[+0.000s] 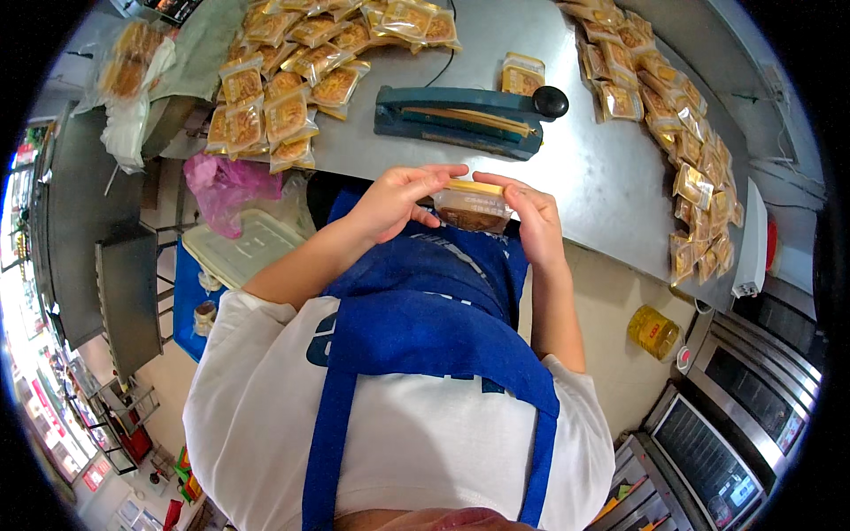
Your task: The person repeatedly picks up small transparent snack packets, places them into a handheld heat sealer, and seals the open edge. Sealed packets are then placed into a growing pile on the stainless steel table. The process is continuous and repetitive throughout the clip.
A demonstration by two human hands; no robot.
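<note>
Between my two hands, just in front of the steel table's near edge, is a clear printed plastic packet (473, 207) with a round brown pastry inside and a gold strip along its top. My left hand (408, 202) holds the packet's left end with fingers and thumb. My right hand (528, 209) grips its right end. Beyond my hands lies a dark green hand-lever impulse sealer (458, 119) with a black round knob at the right. Behind the knob rests another gold-backed packet (522, 74).
Many packed pastries are heaped at the table's left (285, 113) and along its right side (690, 152). A pink plastic bag (229, 189) hangs by the left edge, above a pale lid (242, 245) on a blue crate. A jug of yellow oil (654, 330) stands on the floor at right.
</note>
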